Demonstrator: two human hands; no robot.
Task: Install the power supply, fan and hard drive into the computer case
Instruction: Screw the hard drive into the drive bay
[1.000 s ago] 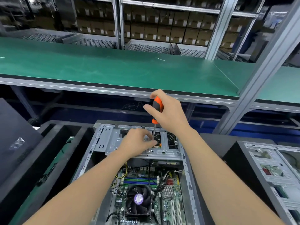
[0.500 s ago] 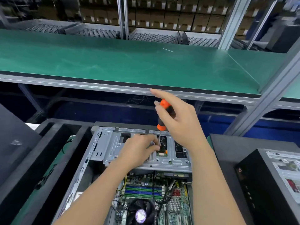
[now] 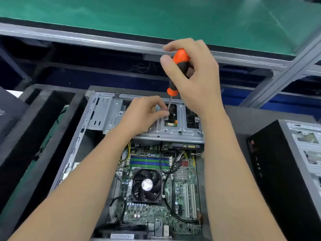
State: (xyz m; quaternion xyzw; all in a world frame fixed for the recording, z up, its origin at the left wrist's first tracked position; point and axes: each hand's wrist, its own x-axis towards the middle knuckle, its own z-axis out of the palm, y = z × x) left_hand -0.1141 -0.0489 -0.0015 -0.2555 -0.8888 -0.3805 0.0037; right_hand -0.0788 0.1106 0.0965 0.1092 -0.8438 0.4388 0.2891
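Fingers [image 3: 161, 112] of our left hand [image 3: 144, 113] are pinching the screwdriver [image 3: 172, 90] low to steady its tip, while our right hand [image 3: 196, 79] is gripping the handle [image 3: 181, 55] to turn it.

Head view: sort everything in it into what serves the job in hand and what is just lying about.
In use: orange-and-black screwdriver, gripped by the right hand; left hand pinching at its tip; silver metal drive cage; open grey computer case.
Lying about: black computer tower on the right; green bench mat; dark padded tray on the left.
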